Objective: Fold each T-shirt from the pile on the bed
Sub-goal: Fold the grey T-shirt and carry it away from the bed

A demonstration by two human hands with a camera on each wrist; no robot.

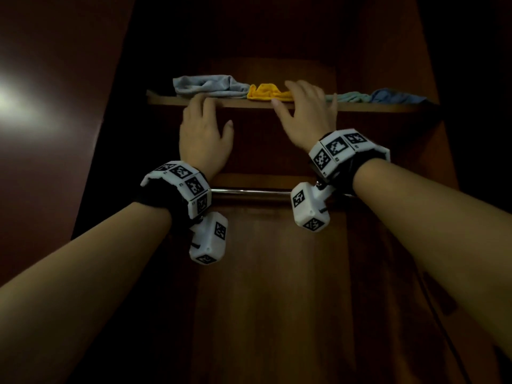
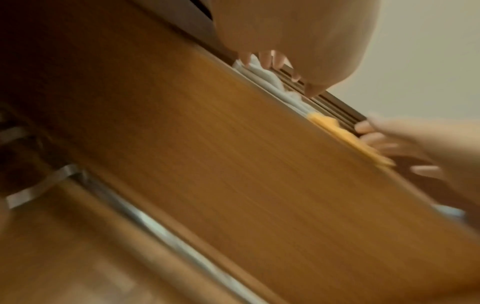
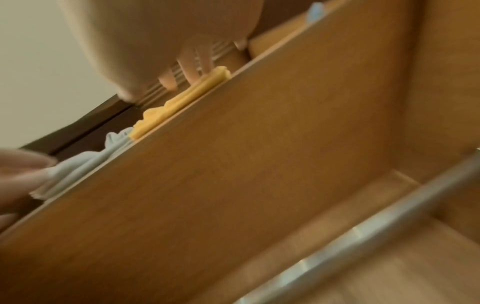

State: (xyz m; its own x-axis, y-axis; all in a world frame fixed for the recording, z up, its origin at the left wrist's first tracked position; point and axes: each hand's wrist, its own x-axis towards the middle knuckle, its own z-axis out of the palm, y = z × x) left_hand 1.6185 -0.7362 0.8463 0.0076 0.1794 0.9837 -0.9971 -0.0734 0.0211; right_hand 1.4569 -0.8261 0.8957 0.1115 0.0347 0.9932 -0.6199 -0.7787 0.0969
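Both hands reach up to a high wardrobe shelf (image 1: 277, 104) where folded T-shirts lie in a row: a pale blue shirt (image 1: 206, 85), a yellow shirt (image 1: 266, 92) and more to the right. The left hand (image 1: 205, 134) rests flat at the shelf edge; the right hand (image 1: 306, 109) lies with straight fingers on the yellow shirt, gripping nothing. This looks like stowing, and next calls for easing both hands away without dragging cloth.

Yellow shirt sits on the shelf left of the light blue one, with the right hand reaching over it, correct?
Not quite. The head view shows the yellow shirt on the shelf right of the light blue shirt, not left. The right hand does reach over it.
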